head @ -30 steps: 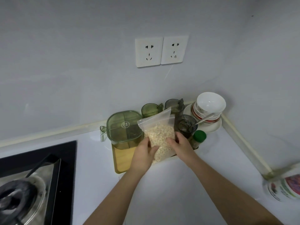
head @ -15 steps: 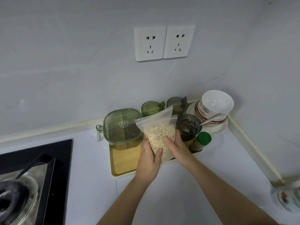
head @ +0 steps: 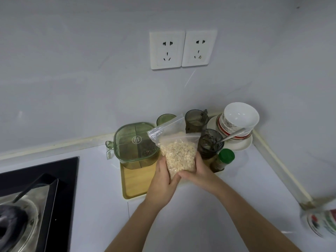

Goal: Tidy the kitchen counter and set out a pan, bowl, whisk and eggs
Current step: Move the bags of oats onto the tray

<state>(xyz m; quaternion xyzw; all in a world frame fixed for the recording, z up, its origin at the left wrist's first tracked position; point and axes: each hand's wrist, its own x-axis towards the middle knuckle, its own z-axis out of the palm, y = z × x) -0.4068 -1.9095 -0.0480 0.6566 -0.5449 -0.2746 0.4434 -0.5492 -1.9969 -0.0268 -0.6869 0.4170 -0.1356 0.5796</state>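
- Left hand (head: 161,180): fingers curled round the lower left side of a clear zip bag of oats (head: 179,157), thumb on the front.
- Right hand (head: 200,171): wrapped round the bag's lower right side. Both hands grip it.
- Bag upright, top flap tilted left, over the near right part of a wooden tray (head: 134,180); can't tell if its bottom touches the tray.
- Tray sits on the white desk (head: 94,179). Green lidded compartment box (head: 135,144) on its far left end, just left of the bag.
- Behind the bag: green cup (head: 164,119), dark cup (head: 195,120).
- Right of the bag: dark cup with a spoon (head: 232,136) in it, green-capped jar (head: 222,160).
- White bowl (head: 238,120): top of a stack in the far right corner.
- Stove (head: 36,197) at the near left.
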